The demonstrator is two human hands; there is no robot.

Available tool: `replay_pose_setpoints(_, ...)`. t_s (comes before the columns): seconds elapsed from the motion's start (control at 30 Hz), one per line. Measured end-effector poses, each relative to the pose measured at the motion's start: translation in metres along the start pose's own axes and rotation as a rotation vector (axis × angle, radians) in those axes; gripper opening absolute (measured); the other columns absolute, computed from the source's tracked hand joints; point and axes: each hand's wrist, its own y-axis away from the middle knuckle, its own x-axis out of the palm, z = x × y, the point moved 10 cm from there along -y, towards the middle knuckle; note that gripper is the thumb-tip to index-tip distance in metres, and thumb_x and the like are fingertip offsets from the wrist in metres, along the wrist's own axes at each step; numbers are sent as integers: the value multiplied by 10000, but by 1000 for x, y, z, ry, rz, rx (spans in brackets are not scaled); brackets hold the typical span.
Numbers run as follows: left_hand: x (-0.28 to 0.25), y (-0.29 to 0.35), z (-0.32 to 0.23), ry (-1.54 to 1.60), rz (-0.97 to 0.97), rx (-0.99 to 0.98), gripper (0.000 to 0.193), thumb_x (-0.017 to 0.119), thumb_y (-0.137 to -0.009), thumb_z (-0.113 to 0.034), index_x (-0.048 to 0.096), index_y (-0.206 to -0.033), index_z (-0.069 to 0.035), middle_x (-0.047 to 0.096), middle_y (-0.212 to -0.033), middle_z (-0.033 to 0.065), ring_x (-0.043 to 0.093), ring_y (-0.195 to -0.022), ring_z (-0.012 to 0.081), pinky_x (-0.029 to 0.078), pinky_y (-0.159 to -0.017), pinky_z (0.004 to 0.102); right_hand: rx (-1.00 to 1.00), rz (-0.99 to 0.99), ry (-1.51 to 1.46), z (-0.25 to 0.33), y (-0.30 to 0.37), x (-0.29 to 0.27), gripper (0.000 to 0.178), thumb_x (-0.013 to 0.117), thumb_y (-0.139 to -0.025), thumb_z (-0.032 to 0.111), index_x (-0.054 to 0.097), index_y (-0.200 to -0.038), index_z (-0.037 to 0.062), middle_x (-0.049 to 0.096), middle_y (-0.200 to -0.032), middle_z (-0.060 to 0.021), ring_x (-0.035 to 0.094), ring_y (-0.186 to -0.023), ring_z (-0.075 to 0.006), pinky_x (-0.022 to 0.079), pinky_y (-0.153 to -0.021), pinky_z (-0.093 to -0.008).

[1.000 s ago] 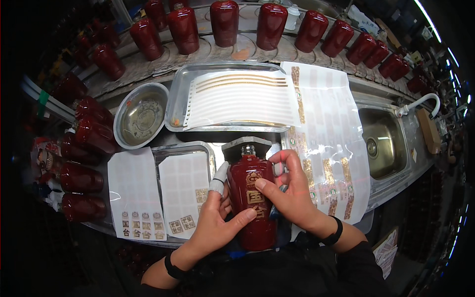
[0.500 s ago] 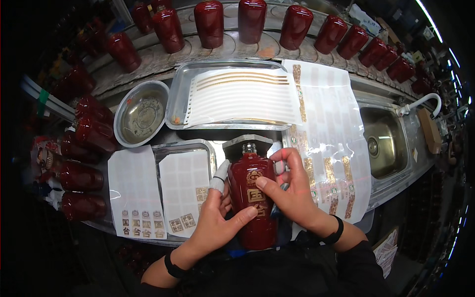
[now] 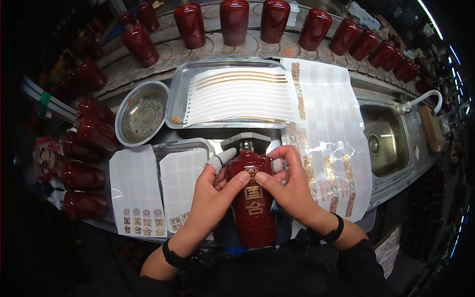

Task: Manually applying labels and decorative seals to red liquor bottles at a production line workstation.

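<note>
A dark red glass bottle (image 3: 253, 222) with a clear neck stands tilted in front of me, its front bearing gold characters and a small gold emblem. My left hand (image 3: 213, 190) wraps its left side, the thumb pressing near the emblem. From the other side my right hand (image 3: 292, 185) grips it, that thumb also on the emblem. Grey-white covers sit on some fingers of both hands. Behind the bottle's neck is a grey angled rest (image 3: 246, 137). Sticker sheets with gold characters lie left of my hands: one white sheet (image 3: 136, 178) and a second sheet (image 3: 183, 178) on a tray.
A metal tray (image 3: 174, 94) holds a sheet of gold strips. Left of it sits a metal bowl (image 3: 143, 114) with liquid. A large sticker sheet (image 3: 326, 123) lies right, beside a sink (image 3: 386, 143). Red bottles (image 3: 234, 22) line a conveyor (image 3: 217, 53) behind; more stand left.
My left thumb has moved up from the lower characters to the emblem, beside my right thumb. Bottles on the conveyor have shifted to the right.
</note>
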Motion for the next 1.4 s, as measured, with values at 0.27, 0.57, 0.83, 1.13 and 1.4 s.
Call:
replay_pose_setpoints(0.27,-1,-1,2,-12,1,7,569,682,-922,-90,394,-1388,61,566,-1276,187,588,-1159,193,490,-988,310,0,9,13,1,-1,1,459,753,-863,225,469,-1147,2,541,-1064,-91,607,-788,-100,502,-613,-232)
replay_pose_setpoints(0.57,-1,-2,1,-4,9,23,541,669,-930,-88,404,-1380,55,568,-1275,181,584,-1161,187,489,-989,307,-25,-4,16,-1,-1,1,450,750,-865,223,472,-1148,11,539,-1063,-83,592,-802,-92,490,-610,-226)
replay_pose_setpoints(0.83,-1,-3,-6,-16,-11,-64,469,690,-918,-118,462,-1289,53,633,-1180,166,629,-1077,177,521,-914,289,56,35,30,-3,-8,-2,417,745,-867,232,487,-1123,27,550,-1021,-53,573,-786,-74,474,-604,-218)
replay_pose_setpoints(1.13,-3,-12,-3,-95,-50,-16,378,741,-885,-192,516,-1079,42,676,-1032,163,671,-924,165,554,-757,264,-21,43,22,11,-9,4,341,714,-900,194,469,-1074,34,537,-965,-51,591,-775,-68,501,-608,-218)
replay_pose_setpoints(1.4,-2,-10,-4,-72,-40,27,389,735,-887,-188,533,-1124,46,678,-1025,158,676,-892,162,555,-743,265,-50,36,15,8,-9,5,345,712,-901,195,468,-1078,28,542,-968,-57,607,-778,-83,512,-603,-220)
